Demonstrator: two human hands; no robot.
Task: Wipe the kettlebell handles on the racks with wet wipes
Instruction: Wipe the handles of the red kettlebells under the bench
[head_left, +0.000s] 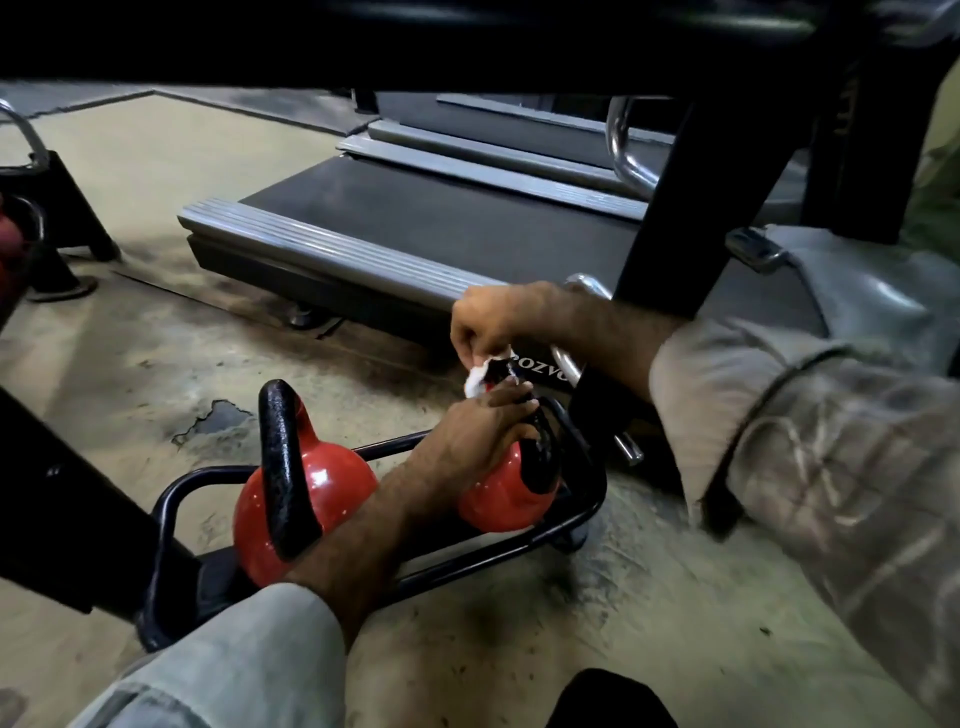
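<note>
Red kettlebell (501, 501) sat at rack (171, 499) right end. Left hand (480, 434) grip closed on its handle (540, 452); right hand (493, 322) pinched wet wipe (475, 379) above. Wiping under way, judged; second kettlebell (306, 493) at rack left end seemingly next.

2 red kettlebells (306, 493) upright on low black rack (587, 499), white wipe (475, 379) above.
</note>
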